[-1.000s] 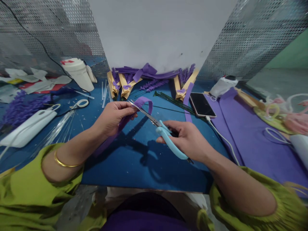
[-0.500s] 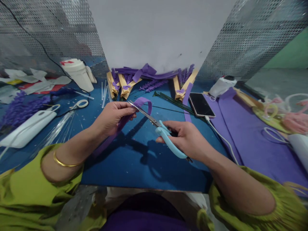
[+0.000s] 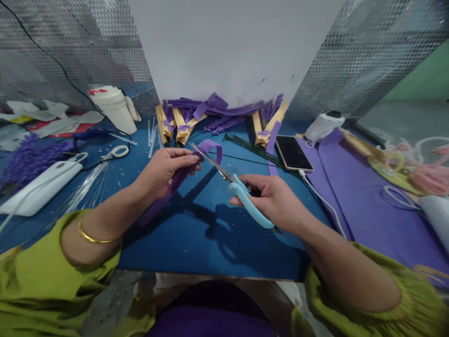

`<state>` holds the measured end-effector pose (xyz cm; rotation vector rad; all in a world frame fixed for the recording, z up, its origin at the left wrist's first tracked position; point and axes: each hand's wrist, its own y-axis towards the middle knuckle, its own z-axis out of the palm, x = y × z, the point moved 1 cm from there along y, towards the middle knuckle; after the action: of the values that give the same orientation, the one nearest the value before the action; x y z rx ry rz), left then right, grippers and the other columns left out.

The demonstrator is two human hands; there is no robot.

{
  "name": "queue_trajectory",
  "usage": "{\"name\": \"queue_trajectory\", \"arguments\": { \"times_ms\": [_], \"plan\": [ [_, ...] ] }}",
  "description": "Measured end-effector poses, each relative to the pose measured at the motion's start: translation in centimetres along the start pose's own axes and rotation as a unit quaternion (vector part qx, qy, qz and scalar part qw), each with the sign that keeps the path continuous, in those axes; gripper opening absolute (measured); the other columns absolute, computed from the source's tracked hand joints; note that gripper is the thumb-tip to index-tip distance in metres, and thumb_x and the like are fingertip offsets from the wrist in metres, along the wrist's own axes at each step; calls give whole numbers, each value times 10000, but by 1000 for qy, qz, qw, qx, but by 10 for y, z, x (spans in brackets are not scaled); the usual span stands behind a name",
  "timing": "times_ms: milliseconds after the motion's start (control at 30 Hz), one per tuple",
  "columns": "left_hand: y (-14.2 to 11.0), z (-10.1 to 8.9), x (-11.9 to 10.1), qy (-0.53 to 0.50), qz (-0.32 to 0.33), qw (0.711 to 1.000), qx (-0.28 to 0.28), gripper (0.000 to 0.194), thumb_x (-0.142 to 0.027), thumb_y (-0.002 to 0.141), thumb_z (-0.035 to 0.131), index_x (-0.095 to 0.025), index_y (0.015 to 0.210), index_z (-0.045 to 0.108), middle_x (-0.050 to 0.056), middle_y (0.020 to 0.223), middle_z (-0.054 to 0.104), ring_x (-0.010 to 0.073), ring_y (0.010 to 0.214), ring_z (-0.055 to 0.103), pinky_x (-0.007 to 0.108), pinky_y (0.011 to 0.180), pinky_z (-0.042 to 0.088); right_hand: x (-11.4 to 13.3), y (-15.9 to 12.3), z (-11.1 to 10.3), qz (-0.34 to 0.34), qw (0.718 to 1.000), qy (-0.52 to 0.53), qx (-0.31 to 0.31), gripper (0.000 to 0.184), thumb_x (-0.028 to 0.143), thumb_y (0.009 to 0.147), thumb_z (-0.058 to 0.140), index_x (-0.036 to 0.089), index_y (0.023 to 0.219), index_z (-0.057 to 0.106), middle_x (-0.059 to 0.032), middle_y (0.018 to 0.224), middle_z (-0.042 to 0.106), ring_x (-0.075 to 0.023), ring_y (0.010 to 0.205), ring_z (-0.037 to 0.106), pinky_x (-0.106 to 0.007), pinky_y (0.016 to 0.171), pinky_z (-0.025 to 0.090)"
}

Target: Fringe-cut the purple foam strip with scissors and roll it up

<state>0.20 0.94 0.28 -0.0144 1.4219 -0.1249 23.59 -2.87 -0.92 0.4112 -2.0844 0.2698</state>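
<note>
Purple strip (image 3: 211,144) pinched by left hand (image 3: 168,169), light-blue scissors (image 3: 251,209) gripped by right hand (image 3: 278,201), blades (image 3: 216,166) at strip

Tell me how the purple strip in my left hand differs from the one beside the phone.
The held strip curls over in a loop; the other strip runs nearly straight. Your left hand grips the held strip, scissors at it; the other strip lies beside the phone, unheld. Both are purple and narrow.

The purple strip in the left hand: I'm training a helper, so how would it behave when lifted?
The strip is probably floppy, since it curls over beyond the left hand. It's likely light, being thin and narrow.
</note>
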Motion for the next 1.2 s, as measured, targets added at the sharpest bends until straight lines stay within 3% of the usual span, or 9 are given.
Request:
{"name": "queue_trajectory", "arguments": {
  "times_ms": [433, 933, 1200],
  "plan": [
    [-1, 2, 0, 7, 15, 1000, 0, 93, -196, 624, 807, -160, 645, 723, -3, 575, 653, 84, 565, 574, 171, 557, 421, 5, -1, 3, -10, 998, -65, -26, 214, 392, 753, 731, 213, 828, 641, 8, 785, 642, -158, 695, 532, -260, 612, 393],
    [-3, 3, -1, 19, 16, 1000, -10, 108, -192, 597, 815, -160, 652, 728, 4, 588, 646, 98, 567, 569, 197, 561, 429, 3, -1, 3, -7, 1000, 16, 16, 261, 422, 779, 715, 191, 894, 671, 8, 705, 546, -130, 622, 425, -259, 559, 338],
    [-4, 3, -2, 4, 6, 1000, -3, 77, -180, 618, 795, -150, 633, 726, 1, 562, 635, 80, 542, 554, 178, 542, 416, 1, -1, 4, -22, 1000, 5, 21, 243, 419, 794, 703, 187, 849, 652, 29, 669, 490, -117, 611, 394, -257, 565, 323]
  ]
}}
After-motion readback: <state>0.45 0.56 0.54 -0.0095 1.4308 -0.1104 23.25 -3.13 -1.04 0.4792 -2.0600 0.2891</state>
